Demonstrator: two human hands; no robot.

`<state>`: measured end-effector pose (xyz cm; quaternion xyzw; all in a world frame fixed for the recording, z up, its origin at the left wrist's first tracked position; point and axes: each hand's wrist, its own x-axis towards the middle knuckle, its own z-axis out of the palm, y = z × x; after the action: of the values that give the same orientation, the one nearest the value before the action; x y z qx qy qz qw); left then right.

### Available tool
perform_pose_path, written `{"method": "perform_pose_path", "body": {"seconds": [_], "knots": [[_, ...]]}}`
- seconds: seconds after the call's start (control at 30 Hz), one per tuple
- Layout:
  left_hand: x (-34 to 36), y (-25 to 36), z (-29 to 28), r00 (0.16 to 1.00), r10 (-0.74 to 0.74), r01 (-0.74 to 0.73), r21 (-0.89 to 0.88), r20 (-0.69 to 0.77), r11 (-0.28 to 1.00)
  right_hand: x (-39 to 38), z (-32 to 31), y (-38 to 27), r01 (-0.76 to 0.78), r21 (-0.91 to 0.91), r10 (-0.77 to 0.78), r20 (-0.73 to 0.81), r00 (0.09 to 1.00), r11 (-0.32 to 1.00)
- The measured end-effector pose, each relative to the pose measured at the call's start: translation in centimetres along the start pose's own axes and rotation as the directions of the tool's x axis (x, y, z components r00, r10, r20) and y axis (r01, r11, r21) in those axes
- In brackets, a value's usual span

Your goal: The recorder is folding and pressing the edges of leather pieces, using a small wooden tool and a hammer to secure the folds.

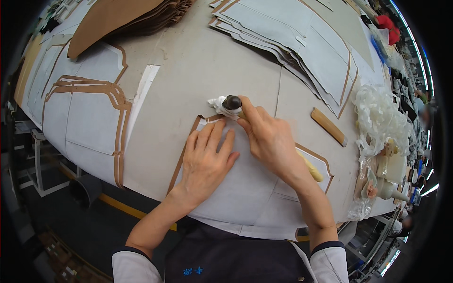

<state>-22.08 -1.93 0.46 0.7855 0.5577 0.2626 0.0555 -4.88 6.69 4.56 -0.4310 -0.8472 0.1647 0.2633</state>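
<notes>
My right hand grips a hammer with a dark round face and white wrapping round its head. Its pale yellow handle comes out beneath my wrist. The head is at the far edge of a white panel with brown edges, in front of me; whether it touches the panel I cannot tell. My left hand lies flat on this panel, fingers stretched toward the far edge, just left of the hammer head. At that far left corner the brown edging stands up a little.
White panels with brown borders lie stacked at the left, beside brown sheets. More layered panels are at the far right. A wooden strip and clear plastic bags lie to the right, near a squeeze bottle.
</notes>
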Motion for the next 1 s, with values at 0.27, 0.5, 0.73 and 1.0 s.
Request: {"method": "perform_pose_path", "body": {"seconds": [0.27,0.5,0.73,1.0], "knots": [[0.0,0.1,-0.5,1.0,0.005,-0.005,0.01,0.003,1.0,-0.2,0.6,-0.5,0.058,-0.093,-0.044,0.146,0.988,0.994],[-0.3,-0.1,-0.7,1.0,0.007,-0.007,-0.002,0.015,1.0,0.6,0.4,-1.5,0.059,-0.014,-0.057,0.083,0.995,0.998],[-0.4,0.1,-1.0,1.0,0.007,-0.007,-0.013,0.014,1.0,-0.2,0.7,-1.4,0.053,-0.077,-0.038,0.183,0.982,0.996],[-0.6,0.1,-0.9,1.0,0.003,-0.003,0.014,0.002,1.0,-0.8,0.1,-0.7,0.008,-0.052,-0.008,0.001,1.0,0.999]]}}
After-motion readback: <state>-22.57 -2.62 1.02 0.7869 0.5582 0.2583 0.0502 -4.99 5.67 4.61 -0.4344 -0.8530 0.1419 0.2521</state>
